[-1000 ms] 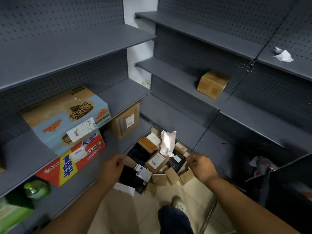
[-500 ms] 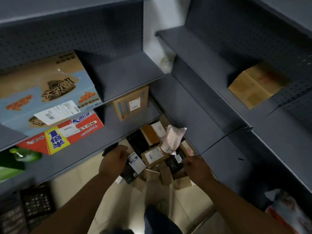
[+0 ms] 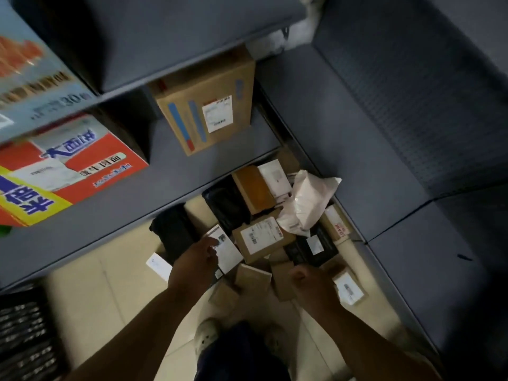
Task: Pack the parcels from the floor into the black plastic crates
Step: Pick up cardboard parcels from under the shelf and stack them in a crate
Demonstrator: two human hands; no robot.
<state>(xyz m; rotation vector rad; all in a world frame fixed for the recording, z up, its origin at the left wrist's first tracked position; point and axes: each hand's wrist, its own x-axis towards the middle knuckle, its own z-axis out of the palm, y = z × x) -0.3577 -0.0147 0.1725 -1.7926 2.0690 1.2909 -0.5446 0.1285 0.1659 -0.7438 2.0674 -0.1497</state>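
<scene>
Two hands (image 3: 196, 266) (image 3: 312, 281) above floor parcels (image 3: 261, 237)

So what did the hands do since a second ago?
Both hands went down closer to the parcels. The left hand now reaches the white-labelled parcel; the right hand is curled over the small brown boxes, though whether it grips one is unclear. The pile, with the white bag on top, stayed put, and nothing has gone into the crate yet.
</scene>
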